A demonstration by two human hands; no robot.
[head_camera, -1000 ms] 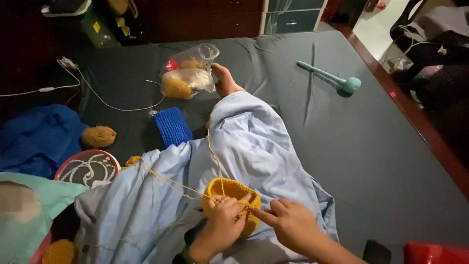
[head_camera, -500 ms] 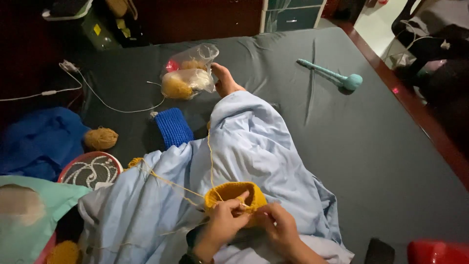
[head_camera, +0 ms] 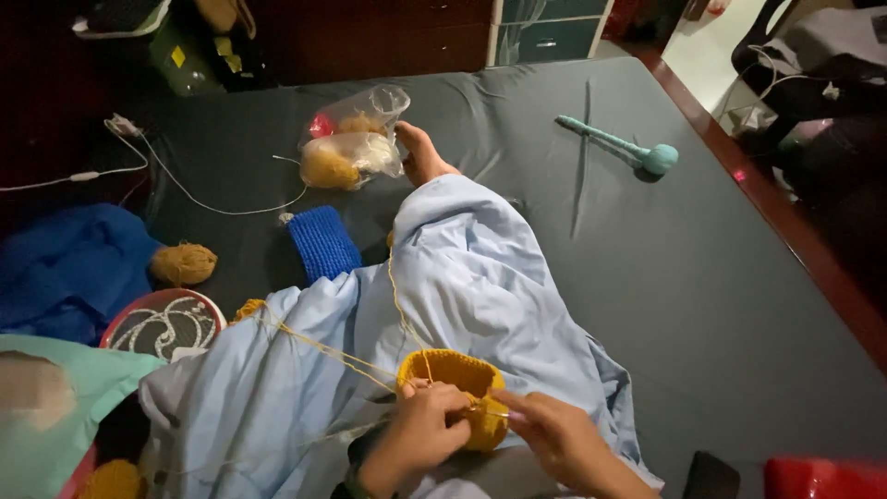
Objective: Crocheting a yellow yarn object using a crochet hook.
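Observation:
A small round yellow crochet piece (head_camera: 453, 374) rests on my lap, over light blue trousers (head_camera: 462, 277). My left hand (head_camera: 420, 434) grips its near edge, fingers curled around the rim. At its right side, my right hand (head_camera: 550, 434) pinches what looks like a thin hook against the piece. Yellow yarn (head_camera: 314, 346) runs from the piece leftward across my leg and another strand goes up toward my knee.
On the dark grey bed sheet (head_camera: 665, 277) lie a blue crochet piece (head_camera: 323, 242), a tan yarn ball (head_camera: 183, 263), a clear bag of yarn (head_camera: 351, 148), a teal wand-shaped object (head_camera: 628, 150), a white cable (head_camera: 185, 189), and a round tin (head_camera: 162, 323).
My hands and the yellow piece have shifted slightly on my lap. The right hand has moved in closer to the piece's right edge.

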